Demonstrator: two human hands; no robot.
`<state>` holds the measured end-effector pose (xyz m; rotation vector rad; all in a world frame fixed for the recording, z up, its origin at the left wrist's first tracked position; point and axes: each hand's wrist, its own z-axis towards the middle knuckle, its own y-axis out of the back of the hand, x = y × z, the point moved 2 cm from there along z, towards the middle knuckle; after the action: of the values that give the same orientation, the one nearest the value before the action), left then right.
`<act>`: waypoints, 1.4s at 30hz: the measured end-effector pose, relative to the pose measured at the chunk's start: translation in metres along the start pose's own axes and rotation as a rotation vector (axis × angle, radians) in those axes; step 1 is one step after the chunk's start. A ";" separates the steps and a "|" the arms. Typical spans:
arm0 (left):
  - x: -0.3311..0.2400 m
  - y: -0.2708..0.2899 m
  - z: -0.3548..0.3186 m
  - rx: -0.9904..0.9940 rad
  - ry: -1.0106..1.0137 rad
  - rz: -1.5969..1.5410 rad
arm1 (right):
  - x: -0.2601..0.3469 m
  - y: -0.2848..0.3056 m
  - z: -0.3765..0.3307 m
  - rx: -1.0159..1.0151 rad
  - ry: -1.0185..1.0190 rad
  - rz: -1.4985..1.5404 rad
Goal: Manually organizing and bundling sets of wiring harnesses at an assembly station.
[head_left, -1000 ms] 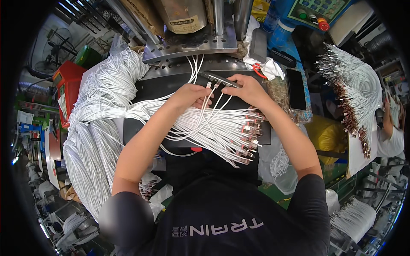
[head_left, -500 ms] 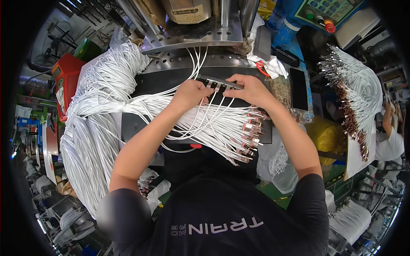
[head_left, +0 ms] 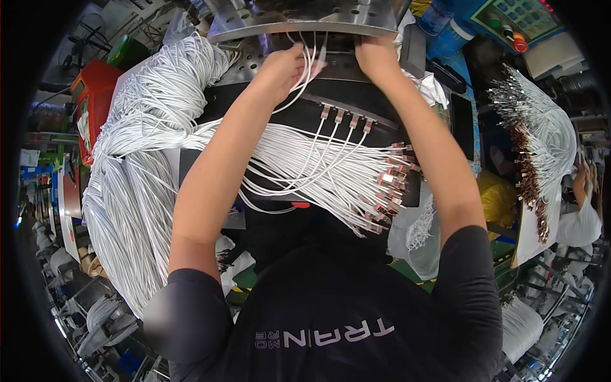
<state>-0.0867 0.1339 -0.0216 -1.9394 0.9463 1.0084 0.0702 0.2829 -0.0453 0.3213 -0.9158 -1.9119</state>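
My left hand (head_left: 283,69) is raised under the front edge of the machine's metal plate (head_left: 305,30). Its fingers curl around several white cables (head_left: 310,63) that come down from beneath that plate; the fingertips are slightly blurred. My right hand (head_left: 377,56) reaches in under the same plate, farther right, and its fingers are hidden there. Between my forearms a narrow metal bar (head_left: 382,120) lies on the black work surface, with several cable connectors (head_left: 339,116) seated along it. Below it spreads a bundle of white cables (head_left: 293,153) ending in brownish connectors (head_left: 389,181).
A large heap of white cables (head_left: 159,89) hangs over the left side. Beside it stands a red machine (head_left: 95,108). At right are a control panel with a red button (head_left: 520,42), a dark phone-like slab (head_left: 461,121) and another hanging cable bunch (head_left: 547,134). Another person (head_left: 580,210) sits far right.
Both hands have left the metal bar and moved forward to the machine. The bar now rests on the black surface. My left hand has taken hold of the hanging cables.
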 end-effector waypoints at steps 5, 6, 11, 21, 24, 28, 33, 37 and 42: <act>0.011 0.024 0.002 0.120 0.034 0.225 | -0.015 -0.040 0.057 -0.199 -0.218 0.501; 0.013 0.015 -0.001 0.075 0.012 0.232 | -0.024 -0.047 0.063 -0.146 -0.218 0.393; 0.007 0.018 -0.041 -0.010 -0.109 0.323 | 0.004 -0.035 0.085 0.035 -0.188 0.123; -0.174 0.305 -0.179 -1.084 -0.420 0.907 | 0.029 0.004 0.046 0.132 -0.318 0.241; -0.131 0.333 -0.183 -1.065 -0.409 1.218 | 0.024 0.004 0.025 0.082 -0.311 0.317; -0.005 0.111 -0.165 -0.264 -0.909 1.085 | 0.031 0.053 -0.036 0.169 -0.120 0.173; 0.047 0.004 -0.169 0.245 -1.117 1.271 | 0.046 0.122 -0.070 0.397 -0.251 0.349; 0.055 -0.018 -0.161 0.183 -1.171 1.212 | 0.049 0.131 -0.101 0.632 -0.094 0.263; 0.055 -0.019 -0.151 0.132 -0.966 1.347 | 0.036 0.089 -0.073 0.455 -0.219 0.476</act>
<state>0.0007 -0.0009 -0.0016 -0.2721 1.5649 2.1878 0.1505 0.1955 -0.0260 0.1384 -1.4345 -1.3076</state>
